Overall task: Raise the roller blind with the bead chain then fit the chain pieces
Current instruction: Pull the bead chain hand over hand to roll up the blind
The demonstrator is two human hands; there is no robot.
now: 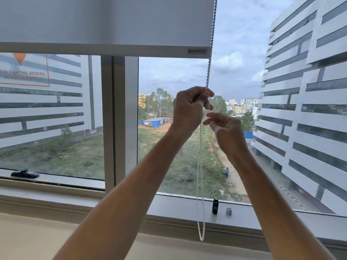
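The white roller blind (105, 21) covers the top of the window, its bottom bar (105, 50) about a fifth of the way down. A white bead chain (210, 53) hangs along the blind's right edge and drops into a loop (201, 229) below the sill. My left hand (189, 107) is shut on the chain at mid height. Just below and to the right, my right hand (225, 128) has its fingers apart beside the chain and holds nothing that I can see. A black cylindrical piece (215, 206) and a small grey piece (228, 211) stand on the sill (178, 205).
A vertical window frame post (120, 119) divides the glass. A dark window handle (25, 173) lies on the lower left frame. An orange-bordered sticker (24, 72) is on the left pane. Buildings and open ground lie outside.
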